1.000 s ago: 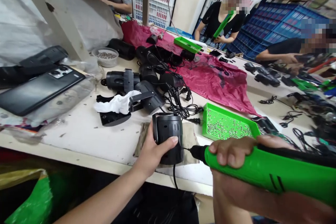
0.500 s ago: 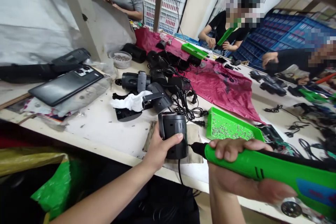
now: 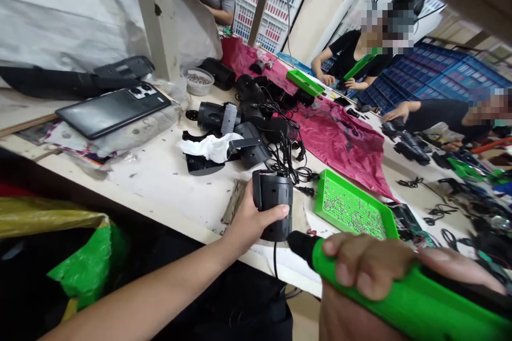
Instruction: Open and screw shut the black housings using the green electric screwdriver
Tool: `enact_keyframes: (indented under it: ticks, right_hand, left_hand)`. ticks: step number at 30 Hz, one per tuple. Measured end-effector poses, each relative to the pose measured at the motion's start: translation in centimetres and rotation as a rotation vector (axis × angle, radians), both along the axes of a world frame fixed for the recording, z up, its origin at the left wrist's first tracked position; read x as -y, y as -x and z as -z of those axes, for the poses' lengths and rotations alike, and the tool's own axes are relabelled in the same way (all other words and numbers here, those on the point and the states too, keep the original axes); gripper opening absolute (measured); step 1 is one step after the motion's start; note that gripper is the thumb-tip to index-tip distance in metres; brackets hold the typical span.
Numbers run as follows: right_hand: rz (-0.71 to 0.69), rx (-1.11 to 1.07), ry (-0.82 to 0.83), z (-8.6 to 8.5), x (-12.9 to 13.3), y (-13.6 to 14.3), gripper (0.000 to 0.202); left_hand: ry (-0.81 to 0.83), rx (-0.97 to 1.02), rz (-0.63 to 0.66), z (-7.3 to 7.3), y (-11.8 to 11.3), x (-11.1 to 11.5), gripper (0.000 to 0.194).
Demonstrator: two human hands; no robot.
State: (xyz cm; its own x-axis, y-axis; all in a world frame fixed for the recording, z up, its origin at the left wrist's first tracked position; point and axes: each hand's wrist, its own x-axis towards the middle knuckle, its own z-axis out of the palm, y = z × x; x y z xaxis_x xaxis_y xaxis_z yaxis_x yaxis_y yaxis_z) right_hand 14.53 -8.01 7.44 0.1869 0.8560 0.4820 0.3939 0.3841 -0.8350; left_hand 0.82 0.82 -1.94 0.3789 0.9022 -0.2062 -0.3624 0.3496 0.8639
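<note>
My left hand is wrapped around a black cylindrical housing, thumb across its front. The housing stands on a folded cloth pad near the table edge, and a black cord hangs from its bottom. In my right hand is a green electric screwdriver, fingers closed over its body. Its black nose points left at the housing's lower right side. The bit is hidden, so I cannot tell whether it touches.
A green tray of small screws lies behind the screwdriver. More black housings with tangled cords, a white crumpled cloth, a phone and a tub of screws are on the table. Co-workers sit across it.
The screwdriver's nose has tilted and come lower beside the housing, and its thin bit no longer shows. My left hand keeps its hold. The whole view has shifted slightly.
</note>
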Motion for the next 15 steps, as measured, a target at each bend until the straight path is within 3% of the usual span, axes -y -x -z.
enact_keyframes:
  ticks: [2, 5, 7, 10, 15]
  right_hand:
    - [-0.138, -0.098, -0.008, -0.1, -1.1, 1.1, 0.035]
    - [-0.078, -0.298, -0.161, 0.4, -2.4, 3.4, 0.015]
    - [-0.026, -0.366, -0.241, 0.8, -2.9, 4.4, 0.018]
    - [-0.088, -0.363, -0.233, 0.9, -3.1, 4.6, 0.01]
    - [-0.188, -0.319, -0.217, 0.6, -3.3, 4.4, 0.022]
  left_hand:
    - [0.009, 0.003, 0.003, 0.0, 0.0, 0.0, 0.06]
    - [0.032, 0.046, 0.021, -0.1, 0.0, -0.1, 0.062]
    - [0.052, 0.066, 0.02, -0.3, 0.0, -0.2, 0.062]
    - [0.075, 0.071, 0.014, -0.4, 0.0, -0.4, 0.061]
    - [0.082, 0.083, 0.062, -0.7, 0.1, -0.6, 0.061]
